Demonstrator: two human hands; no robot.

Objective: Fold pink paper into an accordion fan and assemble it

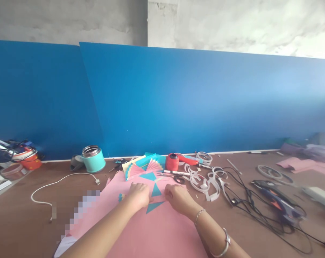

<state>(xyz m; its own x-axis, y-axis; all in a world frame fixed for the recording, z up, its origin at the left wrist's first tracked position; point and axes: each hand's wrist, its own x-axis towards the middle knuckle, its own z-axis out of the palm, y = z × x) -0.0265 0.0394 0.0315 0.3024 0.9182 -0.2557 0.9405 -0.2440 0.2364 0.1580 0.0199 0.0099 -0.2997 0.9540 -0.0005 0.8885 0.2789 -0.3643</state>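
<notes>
A large sheet of pink paper (157,236) lies in front of me, with small blue paper triangles on it. Over its left middle, my left hand (137,196) is closed, fingertips turned inward. My right hand (175,196) is closed too, a short way to the right. One blue triangle (156,190) shows between the hands, another (147,176) just beyond them and a third (153,207) nearer me. Whatever the fingers pinch is hidden. Past the hands sits a pleated pink paper fan piece (135,170) with yellow and blue edges.
A teal metal-rimmed cup (94,161) and a white USB cable (44,181) are at left. Behind the paper are a red object (172,163) and black-handled scissors (179,180). Coiled white cables (200,182), black cords (248,193) and a dark tool (282,206) spread at right.
</notes>
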